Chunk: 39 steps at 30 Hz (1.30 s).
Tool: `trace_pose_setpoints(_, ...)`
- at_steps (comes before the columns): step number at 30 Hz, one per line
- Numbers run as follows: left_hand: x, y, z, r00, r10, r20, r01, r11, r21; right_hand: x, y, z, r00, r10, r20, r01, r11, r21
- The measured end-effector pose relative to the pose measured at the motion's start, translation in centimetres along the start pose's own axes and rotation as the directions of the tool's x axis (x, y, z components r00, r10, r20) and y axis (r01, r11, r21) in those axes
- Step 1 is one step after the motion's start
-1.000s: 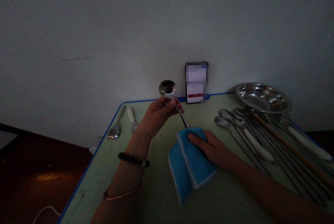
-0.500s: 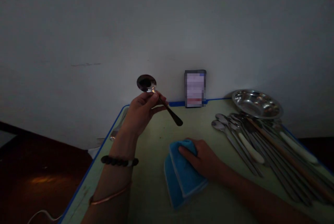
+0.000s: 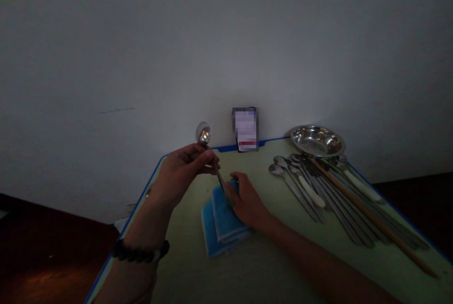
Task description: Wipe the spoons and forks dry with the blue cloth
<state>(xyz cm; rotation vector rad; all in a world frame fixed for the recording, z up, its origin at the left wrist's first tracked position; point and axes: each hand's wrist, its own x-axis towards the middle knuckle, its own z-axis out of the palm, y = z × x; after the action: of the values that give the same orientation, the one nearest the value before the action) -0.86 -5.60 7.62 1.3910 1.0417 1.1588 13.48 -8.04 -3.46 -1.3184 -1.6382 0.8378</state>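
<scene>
My left hand (image 3: 184,169) is closed on the spoon (image 3: 219,176); my right hand (image 3: 249,202), apart from it, grips the blue cloth (image 3: 226,221).

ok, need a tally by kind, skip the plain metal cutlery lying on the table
Held spoon: 1
Blue cloth: 1
Phone: 1
Metal bowl: 1
White-handled utensils: 2
Brown stick: 1
Total: 7
</scene>
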Motion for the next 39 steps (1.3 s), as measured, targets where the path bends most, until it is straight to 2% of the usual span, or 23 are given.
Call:
trace_pose_setpoints(2, -0.6, -0.6, 0.0, 0.999, -0.053, -0.003, 0.053, 0.999, 0.002, 0.7, 0.2, 0.3, 0.999, -0.026, -0.045, 0.029, 0.998, 0.057)
trace_pose_setpoints(4, -1.0, -1.5, 0.2, 0.995, -0.100, -0.005, 0.100, 0.995, -0.004, 0.8, 0.6, -0.5, 0.999, -0.024, -0.045, 0.027, 0.998, 0.065)
trace_pose_setpoints(6, -1.5, -2.4, 0.9, 0.989, -0.146, 0.026, 0.146, 0.989, -0.002, 0.3, 0.8, -2.1, 0.999, 0.006, -0.043, -0.002, 0.994, 0.106)
trace_pose_setpoints(9, -2.0, -3.6, 3.0, 0.974, -0.203, 0.097, 0.208, 0.977, -0.042, -1.1, 0.9, -5.2, 0.998, 0.053, 0.022, -0.055, 0.991, 0.125)
trace_pose_setpoints(12, -2.2, -4.5, 6.0, 0.945, -0.266, 0.188, 0.285, 0.955, -0.082, -2.2, 1.0, -8.3, 1.000, -0.009, 0.008, 0.009, 1.000, -0.003)
trace_pose_setpoints(14, -2.0, -4.9, 7.8, 0.916, -0.286, 0.280, 0.314, 0.948, -0.060, -2.4, 1.3, -10.2, 0.997, -0.072, -0.009, 0.071, 0.991, -0.118)
trace_pose_setpoints(16, -1.6, -5.4, 9.3, 0.900, -0.292, 0.324, 0.314, 0.949, -0.017, -2.1, 1.9, -12.0, 0.990, -0.138, -0.030, 0.127, 0.963, -0.239)
trace_pose_setpoints(20, -0.6, -6.7, 11.1, 0.937, -0.271, 0.221, 0.266, 0.962, 0.054, -1.3, 3.8, -14.4, 0.974, -0.221, -0.041, 0.177, 0.866, -0.468)
trace_pose_setpoints(24, -0.1, -8.3, 11.5, 0.950, -0.268, 0.162, 0.244, 0.957, 0.155, -1.6, 5.2, -14.6, 0.985, -0.161, 0.066, 0.168, 0.785, -0.597)
trace_pose_setpoints(26, -0.1, -9.0, 11.4, 0.957, -0.251, 0.144, 0.202, 0.936, 0.289, -1.8, 5.4, -14.3, 0.983, -0.146, 0.107, 0.181, 0.750, -0.637)
trace_pose_setpoints(28, -0.1, -9.5, 11.2, 0.975, -0.184, 0.126, 0.105, 0.878, 0.467, -2.0, 5.4, -14.0, 0.982, -0.142, 0.126, 0.190, 0.724, -0.663)
trace_pose_setpoints(30, -0.1, -9.8, 11.1, 0.986, -0.114, 0.120, 0.014, 0.782, 0.623, -2.0, 5.3, -13.7, 0.983, -0.132, 0.125, 0.182, 0.713, -0.678)
trace_pose_setpoints(32, -0.1, -9.9, 11.1, 0.988, -0.094, 0.124, -0.022, 0.703, 0.711, -2.0, 5.3, -13.6, 0.987, -0.114, 0.112, 0.160, 0.701, -0.696)
trace_pose_setpoints(34, -0.1, -9.9, 11.1, 0.986, -0.095, 0.134, -0.034, 0.681, 0.732, -2.0, 5.4, -13.5, 0.991, -0.097, 0.088, 0.130, 0.682, -0.720)
trace_pose_setpoints(39, 0.3, -10.2, 10.3, 0.954, -0.120, 0.275, -0.091, 0.756, 0.648, -1.6, 6.0, -13.1, 0.994, -0.075, 0.073, 0.105, 0.678, -0.727)
